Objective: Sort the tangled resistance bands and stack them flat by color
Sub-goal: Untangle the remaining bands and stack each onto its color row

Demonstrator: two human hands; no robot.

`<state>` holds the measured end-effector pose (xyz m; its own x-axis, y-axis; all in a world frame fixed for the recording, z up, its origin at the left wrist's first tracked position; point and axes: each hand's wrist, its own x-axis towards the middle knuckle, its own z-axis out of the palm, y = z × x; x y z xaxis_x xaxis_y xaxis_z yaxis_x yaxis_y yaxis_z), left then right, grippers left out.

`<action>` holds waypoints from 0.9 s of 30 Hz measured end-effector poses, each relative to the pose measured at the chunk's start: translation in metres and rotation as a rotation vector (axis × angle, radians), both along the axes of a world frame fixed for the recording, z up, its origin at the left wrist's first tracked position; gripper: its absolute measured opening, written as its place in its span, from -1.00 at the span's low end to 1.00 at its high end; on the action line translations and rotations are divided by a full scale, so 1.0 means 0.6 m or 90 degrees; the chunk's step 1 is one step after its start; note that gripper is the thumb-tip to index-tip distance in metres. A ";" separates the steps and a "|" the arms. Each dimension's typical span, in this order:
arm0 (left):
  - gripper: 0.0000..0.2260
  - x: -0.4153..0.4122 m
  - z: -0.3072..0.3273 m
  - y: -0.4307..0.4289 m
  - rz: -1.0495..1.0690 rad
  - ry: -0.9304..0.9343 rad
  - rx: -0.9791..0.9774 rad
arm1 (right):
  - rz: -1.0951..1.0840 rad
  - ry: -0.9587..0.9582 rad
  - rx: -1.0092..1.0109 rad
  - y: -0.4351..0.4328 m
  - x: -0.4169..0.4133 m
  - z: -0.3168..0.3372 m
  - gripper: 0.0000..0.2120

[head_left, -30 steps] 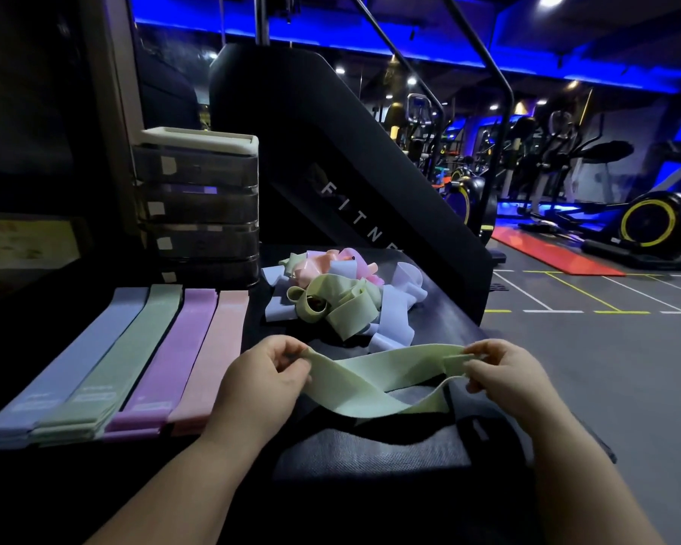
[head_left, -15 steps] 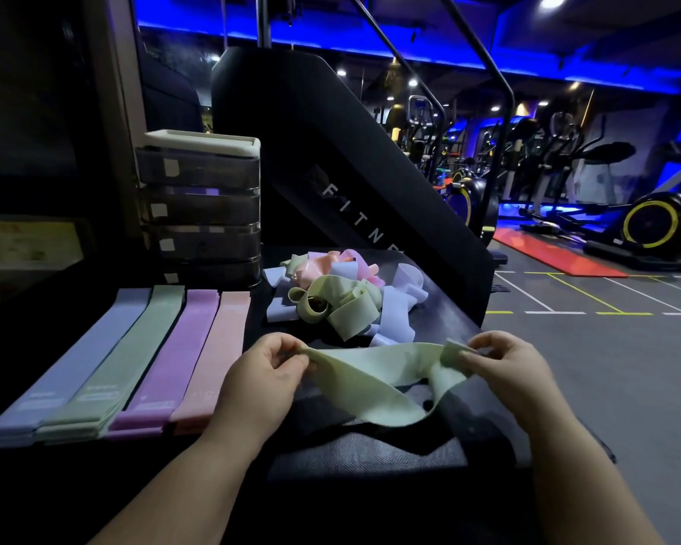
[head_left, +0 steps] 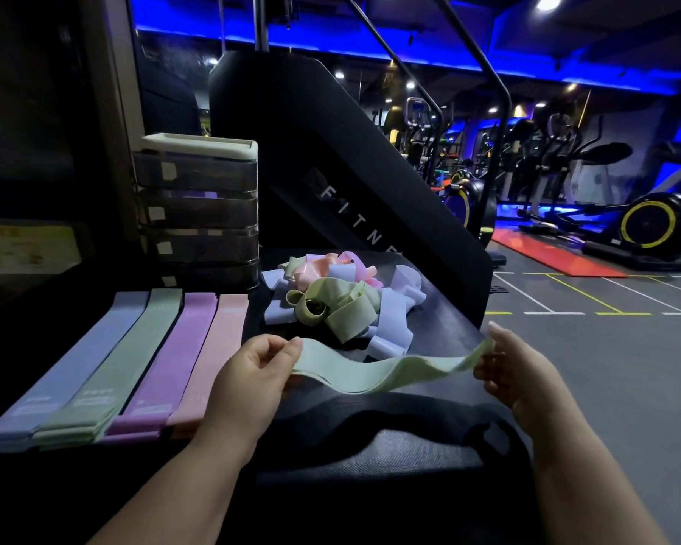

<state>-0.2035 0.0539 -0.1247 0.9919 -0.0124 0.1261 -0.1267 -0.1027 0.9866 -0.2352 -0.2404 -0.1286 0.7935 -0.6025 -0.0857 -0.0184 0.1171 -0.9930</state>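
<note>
Black slanted machine panel: 1, dead ahead behind the work area. White letters "FITNE" readable, the rest is hidden by the pile.

Black padded surface: 1. Stacks, pile and drawers all sit on it.

Drawer unit: 1, back left. 4 tinted drawers, one pale label on each front, pale tray on top.

Flat stacks: 4, side by side on the left, running away from me. Left to right: blue stack, green stack, purple stack, pink stack. Each is several bands deep; I can't read the layer count.

Tangled pile: 1, mid-surface, just right of the stacks' far ends. Green, blue and pink loops with a bit of purple. Individual bands are not countable.

Green band: 1, in my hands, over the near part of the surface, in front of the pile and apart from it. It's spread left to right and sags in two waves. The low point is close to the surface; I can't tell if it touches.

Hands: 2.
- My left hand pinches the band's left end, thumb against forefinger, other fingers curled under. It overlaps the pink stack's near end in view; I can't tell if it touches.
- My right hand pinches the right end between thumb and fingertips, at the surface's right edge.
</note>
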 end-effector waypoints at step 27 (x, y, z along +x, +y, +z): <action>-0.89 0.000 0.003 0.018 -0.057 -0.058 0.314 | 0.044 -0.065 -0.190 -0.025 0.008 -0.037 -0.66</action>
<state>-0.2033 0.0645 -0.1228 0.9695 -0.1761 0.1702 -0.2396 -0.5379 0.8083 -0.2306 -0.2554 -0.1508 0.8288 -0.5335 0.1686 0.0850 -0.1778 -0.9804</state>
